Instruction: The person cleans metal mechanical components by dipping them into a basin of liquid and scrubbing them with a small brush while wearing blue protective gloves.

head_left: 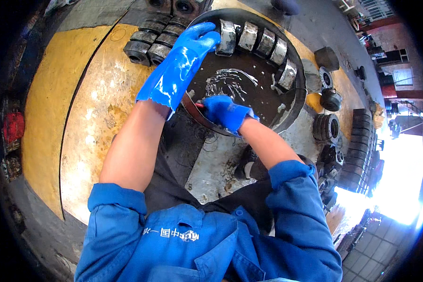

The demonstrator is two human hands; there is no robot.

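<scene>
Both my hands wear blue rubber gloves. My left hand (201, 38) is at the far left rim of a round dark metal pan (298, 101). Its fingers are bent beside a thick curved metal block (227, 38); what lies under them is hidden. Over the pan's near edge, my right hand (223, 111) is closed around a tool with a red handle (200, 105), most of it covered by the glove. More grimy metal blocks (265, 43) stand along the pan's far and right side. Whitish streaks (230, 82) lie on the dark pan floor.
Stacked dark metal parts (148, 42) stand to the pan's left. On the right are round metal parts (331, 99), grooved rings (325, 128) and a long row of rings (357, 150). Worn yellow floor plates (47, 113) lie left. My legs are below the pan.
</scene>
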